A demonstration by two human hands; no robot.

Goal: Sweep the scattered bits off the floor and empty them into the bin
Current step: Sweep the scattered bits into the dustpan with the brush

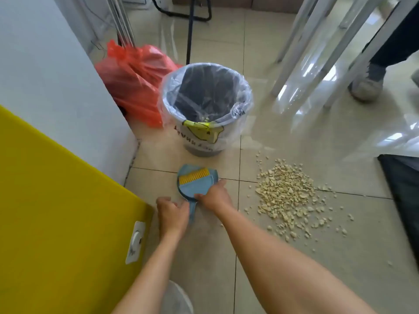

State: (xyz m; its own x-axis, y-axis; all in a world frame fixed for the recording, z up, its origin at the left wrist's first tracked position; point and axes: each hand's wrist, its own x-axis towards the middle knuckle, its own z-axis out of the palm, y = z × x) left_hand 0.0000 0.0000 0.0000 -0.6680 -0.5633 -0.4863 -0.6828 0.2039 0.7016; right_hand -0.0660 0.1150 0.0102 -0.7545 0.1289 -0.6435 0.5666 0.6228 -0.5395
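Note:
A small blue dustpan (205, 179) lies flat on the tiled floor with a blue brush with yellow bristles (194, 176) nested in it. My left hand (173, 211) grips the handle end of the set. My right hand (215, 196) pinches the brush body where it meets the pan. A heap of pale beige bits (286, 196) is spread over the floor to the right of the pan, with strays around it. The bin (207, 109), lined with a clear bag, stands just beyond the pan.
A red plastic bag (136, 80) leans by the white wall left of the bin. A yellow panel (56, 211) fills the left. White table legs (317, 53) and another person's shoe (367, 85) are at the upper right. A dark mat (403, 189) lies at the right edge.

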